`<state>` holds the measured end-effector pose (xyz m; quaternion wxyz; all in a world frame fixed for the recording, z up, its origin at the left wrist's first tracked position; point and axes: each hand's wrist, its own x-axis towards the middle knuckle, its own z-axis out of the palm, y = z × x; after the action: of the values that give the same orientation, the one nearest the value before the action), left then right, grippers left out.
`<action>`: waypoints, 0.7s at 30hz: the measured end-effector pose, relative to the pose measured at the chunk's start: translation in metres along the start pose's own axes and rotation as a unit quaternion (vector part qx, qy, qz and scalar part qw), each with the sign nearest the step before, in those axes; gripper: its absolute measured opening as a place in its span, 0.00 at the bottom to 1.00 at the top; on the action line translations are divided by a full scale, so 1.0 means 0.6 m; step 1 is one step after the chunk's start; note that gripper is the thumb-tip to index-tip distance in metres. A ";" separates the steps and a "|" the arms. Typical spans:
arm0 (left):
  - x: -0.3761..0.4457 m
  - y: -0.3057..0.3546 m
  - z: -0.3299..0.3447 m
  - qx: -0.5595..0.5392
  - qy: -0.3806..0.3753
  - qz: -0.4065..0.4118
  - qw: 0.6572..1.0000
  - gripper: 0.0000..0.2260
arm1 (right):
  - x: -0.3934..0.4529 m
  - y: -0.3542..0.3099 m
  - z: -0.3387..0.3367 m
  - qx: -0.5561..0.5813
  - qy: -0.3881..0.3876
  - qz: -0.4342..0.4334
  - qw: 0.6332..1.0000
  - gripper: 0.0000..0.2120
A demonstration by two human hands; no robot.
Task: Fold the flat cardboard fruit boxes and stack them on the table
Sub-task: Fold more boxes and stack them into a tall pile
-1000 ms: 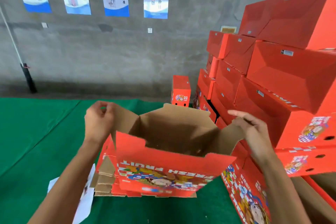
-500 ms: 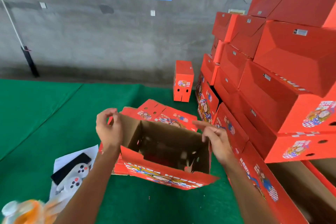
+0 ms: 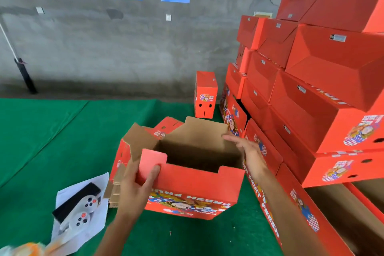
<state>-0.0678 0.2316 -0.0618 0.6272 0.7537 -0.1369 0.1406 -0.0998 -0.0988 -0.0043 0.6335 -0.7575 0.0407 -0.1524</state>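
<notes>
The left hand (image 3: pixel 137 185) is pinching the near flap (image 3: pixel 152 162) of the box (image 3: pixel 195 191) while the flat, open-fingered right hand (image 3: pixel 247 149) is bracing the wall, so both should be folding inward squarely.

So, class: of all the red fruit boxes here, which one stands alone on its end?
The small upright box at the far table edge by the wall. It stands apart from the big stack; the open box is held.

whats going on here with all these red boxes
A person is folding a red cardboard fruit box on the green table. The left hand pinches a flap at its near left corner; the right hand rests open against its right side. Finished boxes are stacked to the right.
</notes>
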 end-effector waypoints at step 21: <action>0.023 -0.031 0.042 0.301 -0.098 0.252 0.915 0.16 | -0.016 0.067 0.041 -0.277 0.038 -0.092 0.956 0.52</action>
<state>-0.0469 0.2099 -0.0780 0.2982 0.8573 -0.3342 0.2539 -0.0969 -0.0811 -0.0489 0.3804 -0.8972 0.0359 -0.2214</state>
